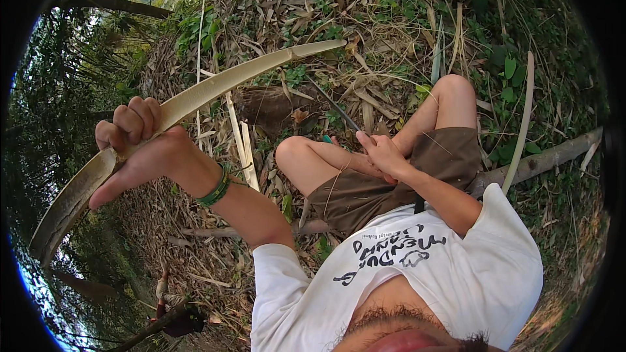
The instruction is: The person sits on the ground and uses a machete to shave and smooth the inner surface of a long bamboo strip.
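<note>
My left hand (140, 146) is raised out to the left. Its fingers and thumb are wrapped round a long split bamboo strip (215, 85). The strip is pale and hollow on its inner face. It slants from the lower left up to a tip above the ground ahead of my knees. My right hand (385, 155) is closed in front of my lap, between my bent legs. From it a knife (336, 105) with a narrow dark blade points forward and left, apart from the bamboo. The knife's handle is hidden in my fingers.
A short brown log (267, 107) lies ahead of my knees. Pale split strips (241, 146) rest near it. To the right are a greenish strip (523, 117) and a thick branch (538, 164). Another person (173, 306) is farther off, lower left. Dry leaves cover the ground.
</note>
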